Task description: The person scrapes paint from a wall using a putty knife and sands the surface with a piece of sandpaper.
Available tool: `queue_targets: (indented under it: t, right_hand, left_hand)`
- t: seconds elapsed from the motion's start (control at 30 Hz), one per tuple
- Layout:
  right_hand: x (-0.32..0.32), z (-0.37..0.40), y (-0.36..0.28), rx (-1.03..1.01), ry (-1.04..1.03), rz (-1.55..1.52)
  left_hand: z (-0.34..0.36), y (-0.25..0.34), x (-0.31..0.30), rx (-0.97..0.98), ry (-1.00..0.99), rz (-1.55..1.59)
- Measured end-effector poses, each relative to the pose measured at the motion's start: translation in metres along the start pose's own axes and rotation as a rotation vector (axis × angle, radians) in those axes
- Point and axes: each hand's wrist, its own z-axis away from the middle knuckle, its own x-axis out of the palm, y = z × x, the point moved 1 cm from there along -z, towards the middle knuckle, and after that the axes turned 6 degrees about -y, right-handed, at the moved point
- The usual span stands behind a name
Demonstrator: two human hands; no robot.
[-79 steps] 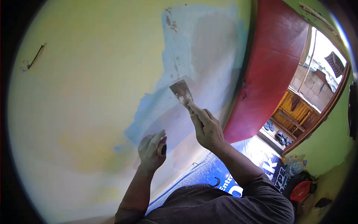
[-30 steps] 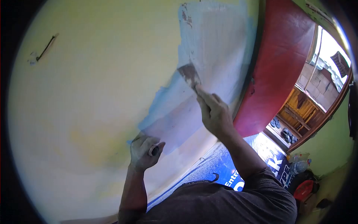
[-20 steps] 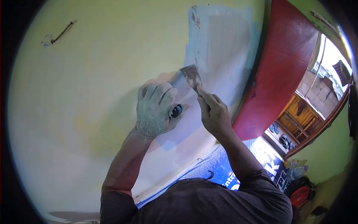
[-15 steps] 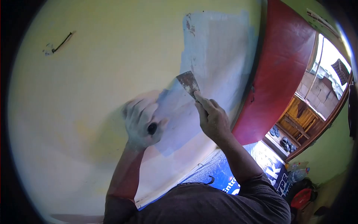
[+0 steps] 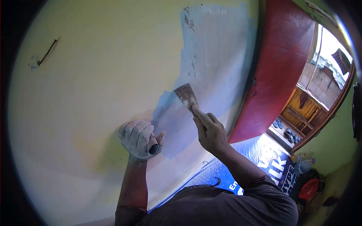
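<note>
My left hand (image 5: 138,139), coated in pale dust, is wrapped round a short tube (image 5: 152,147) whose dark open end faces me. In my right hand (image 5: 212,132) is a putty knife (image 5: 186,97), its stained metal blade pointing up and left over the wall. Behind both hands stands the yellowish wall (image 5: 94,86), with a light blue painted patch (image 5: 218,49) that has scraped, brownish marks near its upper left edge. Whether the blade touches the wall I cannot tell.
A red padded panel (image 5: 279,56) stands right of the patch. Beyond it are a doorway with shoes (image 5: 289,135) and a wooden barrier (image 5: 303,116). A blue printed banner (image 5: 222,171) covers the floor, with plastic bottles (image 5: 303,165) at the lower right.
The putty knife and my right hand have moved down and slightly left. My left hand has turned a little and moved slightly left and down, showing more of the tube. The view has shifted slightly.
</note>
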Motion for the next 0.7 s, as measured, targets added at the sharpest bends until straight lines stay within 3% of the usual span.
queue_targets:
  t: [0.13,0.3,0.47,0.7]
  right_hand:
    - [-0.009,-0.029,0.000,-0.130,0.124,-0.001]
    - [0.007,0.002,0.003,-0.052,0.062,0.020]
    - [-0.006,-0.033,-0.004,-0.115,0.185,-0.015]
    - [-0.001,-0.015,-0.006,-0.061,0.128,0.014]
  left_hand:
    - [0.003,0.000,-0.001,0.011,-0.011,0.012]
    - [0.002,-0.002,0.000,0.026,0.020,0.022]
    - [0.002,-0.002,-0.002,0.043,-0.006,0.036]
    - [0.004,-0.004,0.000,0.038,0.017,0.067]
